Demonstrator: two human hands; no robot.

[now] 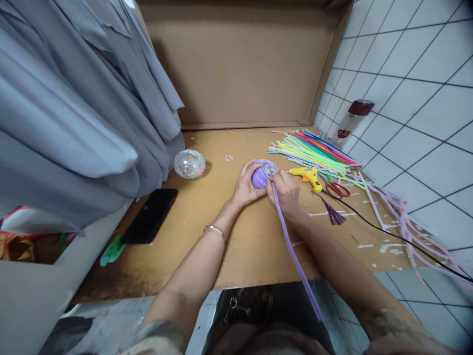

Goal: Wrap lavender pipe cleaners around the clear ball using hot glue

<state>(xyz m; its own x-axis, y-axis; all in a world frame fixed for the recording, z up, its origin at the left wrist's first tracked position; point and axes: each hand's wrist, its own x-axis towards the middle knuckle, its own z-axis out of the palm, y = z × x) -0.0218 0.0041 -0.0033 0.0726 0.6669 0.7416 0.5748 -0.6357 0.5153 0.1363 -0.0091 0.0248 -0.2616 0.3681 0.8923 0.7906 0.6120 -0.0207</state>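
My left hand (245, 186) is wrapped round a ball (260, 177) partly covered in purple strands; a clear, glittery patch shows at its upper right. Against the ball's right side, my right hand (285, 190) pinches a purple pipe cleaner-like strand (290, 239). The strand's long tail runs down past the table's front edge. To the left stands a clear ball (189, 163) with small coloured specks inside. A yellow glue gun (312, 178) lies just right of my right hand, beside red-handled scissors (337, 190) and a dark purple tassel (334, 215).
Many coloured pipe cleaners (318, 153) lie in a bundle at the back right, near a red-capped bottle (351, 123). A black cord (384, 228) crosses the right side among loose strands. A black phone (151, 216) lies left. Grey cloth (92, 108) hangs over the left side.
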